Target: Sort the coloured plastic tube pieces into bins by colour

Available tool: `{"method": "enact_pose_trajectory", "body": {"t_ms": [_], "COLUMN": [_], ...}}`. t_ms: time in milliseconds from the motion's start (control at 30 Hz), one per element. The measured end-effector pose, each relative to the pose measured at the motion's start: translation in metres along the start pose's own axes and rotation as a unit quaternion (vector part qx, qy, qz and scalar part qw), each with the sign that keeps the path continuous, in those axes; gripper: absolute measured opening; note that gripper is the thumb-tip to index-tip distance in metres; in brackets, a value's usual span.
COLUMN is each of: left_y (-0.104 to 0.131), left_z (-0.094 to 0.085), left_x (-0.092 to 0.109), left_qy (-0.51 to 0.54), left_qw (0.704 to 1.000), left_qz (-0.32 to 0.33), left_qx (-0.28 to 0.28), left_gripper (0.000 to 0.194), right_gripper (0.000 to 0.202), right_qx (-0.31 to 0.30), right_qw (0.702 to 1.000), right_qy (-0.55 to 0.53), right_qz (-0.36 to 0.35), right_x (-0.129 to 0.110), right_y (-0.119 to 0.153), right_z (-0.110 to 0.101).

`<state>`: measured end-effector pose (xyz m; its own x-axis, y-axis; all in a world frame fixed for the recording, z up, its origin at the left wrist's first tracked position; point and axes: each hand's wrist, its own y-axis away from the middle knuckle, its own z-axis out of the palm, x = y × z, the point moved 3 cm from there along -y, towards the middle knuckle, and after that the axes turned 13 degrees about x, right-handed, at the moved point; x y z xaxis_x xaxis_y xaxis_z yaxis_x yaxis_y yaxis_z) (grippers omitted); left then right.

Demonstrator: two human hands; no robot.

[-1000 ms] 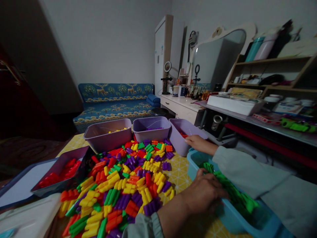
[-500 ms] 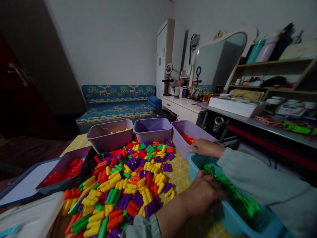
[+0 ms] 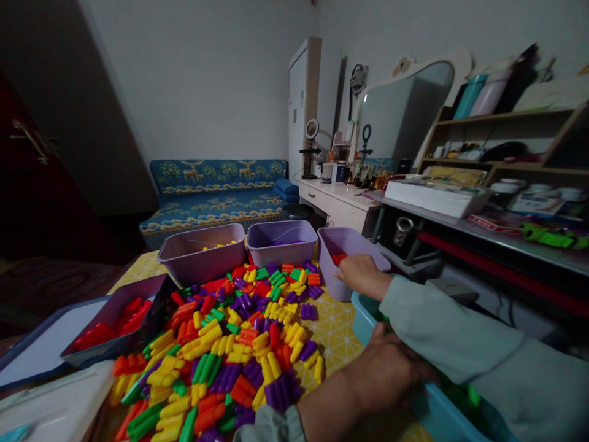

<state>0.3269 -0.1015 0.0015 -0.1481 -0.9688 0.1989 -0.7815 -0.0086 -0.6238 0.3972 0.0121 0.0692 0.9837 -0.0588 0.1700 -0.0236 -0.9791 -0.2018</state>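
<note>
My right hand (image 3: 364, 274) is closed over the near rim of the right-hand lilac bin (image 3: 331, 270), which has orange-red pieces inside. Closer to me, my left hand (image 3: 391, 368) lies across the side of a light blue bin (image 3: 453, 414), fingers curled over its rim; their tips are hidden. Green pieces (image 3: 472, 396) lie inside the blue bin, mostly covered by my right sleeve. Left of both hands spreads a pile of plastic pieces (image 3: 243, 331) in yellow, purple, green, orange and red, joined in short rows.
Two lilac bins stand behind the pile, one with yellow pieces (image 3: 202, 255), one with purple pieces (image 3: 281, 248). A dark bin (image 3: 151, 319) on the left holds red pieces. A white lid (image 3: 55, 399) lies front left. A shelf desk (image 3: 460, 227) stands right.
My right hand has moved left along the lilac bin's rim, and that bin has turned slightly. My right sleeve now covers more of the blue bin. The left hand stays on the blue bin.
</note>
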Motion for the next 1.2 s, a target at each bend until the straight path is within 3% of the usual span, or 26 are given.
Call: {"method": "enact_pose_trajectory", "body": {"t_ms": [200,400,567,700,800,933,1067,1200], "left_y": [0.003,0.007,0.013,0.012,0.010,0.009,0.015,0.029], "left_z": [-0.002,0.008,0.016,0.010,0.003,-0.004,-0.023,-0.055], "left_x": [0.001,-0.002,-0.005,-0.003,0.000,0.006,0.007,-0.019], "left_qy": [0.025,0.069,0.059,0.019,-0.021,-0.029,-0.027,-0.087], "left_qw": [0.999,0.996,0.997,0.998,0.999,0.999,0.993,0.947], "left_qz": [-0.003,-0.013,-0.021,-0.022,-0.005,-0.017,-0.049,-0.176], "left_qx": [0.037,0.055,0.054,0.059,0.028,0.027,0.105,0.253], "left_gripper": [0.025,0.040,0.045,0.038,0.028,0.041,0.049,0.036], "right_gripper": [0.043,0.044,0.044,0.058,0.072,0.063,0.042,0.048], "right_qx": [0.056,0.082,0.083,0.027,-0.042,0.010,0.019,0.021], "right_qw": [0.998,0.995,0.992,0.989,0.981,0.986,0.998,0.993], "right_qy": [-0.014,-0.040,-0.079,-0.142,-0.189,-0.167,-0.017,-0.012], "right_qz": [0.022,0.044,0.047,0.021,-0.020,0.010,0.053,0.113], "right_x": [-0.030,-0.056,-0.085,-0.083,-0.055,0.011,0.083,0.155], "right_y": [-0.021,-0.035,-0.037,-0.046,-0.052,-0.044,-0.004,0.051], "right_z": [-0.003,-0.003,0.004,0.001,-0.012,-0.036,-0.029,0.010]}}
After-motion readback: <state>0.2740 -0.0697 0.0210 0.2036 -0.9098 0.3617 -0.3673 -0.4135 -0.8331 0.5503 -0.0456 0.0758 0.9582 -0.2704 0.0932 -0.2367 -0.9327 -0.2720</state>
